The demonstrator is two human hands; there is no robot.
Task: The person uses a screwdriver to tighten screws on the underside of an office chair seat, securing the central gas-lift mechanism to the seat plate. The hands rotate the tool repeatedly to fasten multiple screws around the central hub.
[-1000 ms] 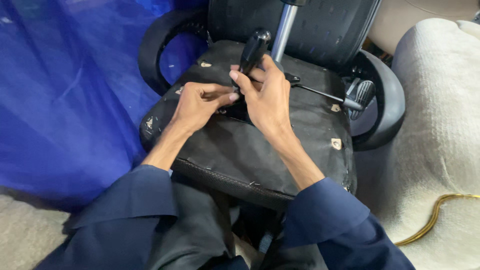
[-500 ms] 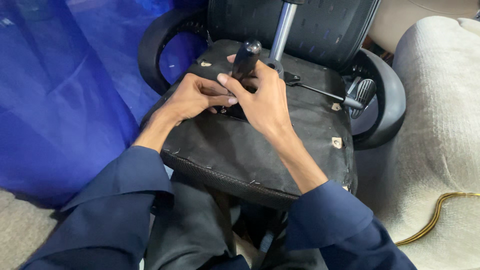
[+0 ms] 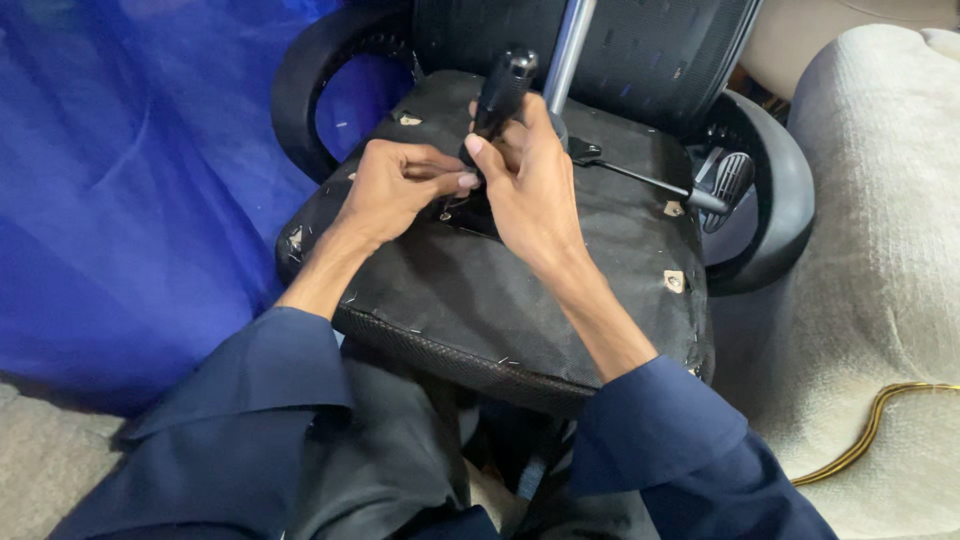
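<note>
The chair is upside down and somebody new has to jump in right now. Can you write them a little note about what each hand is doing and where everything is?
Right hand: wrapped around the black screwdriver handle, holding it upright, tip down at the middle of the seat underside.
Left hand: resting on the seat underside, fingertips pinched at the tool's tip; what they hold is hidden.
Chair: flipped over, metal gas post sticking up, lever lying to the right, armrests on both sides.
Done: cannot tell which fasteners are finished.
Left: the spot under the tool tip is being worked on now.
</note>
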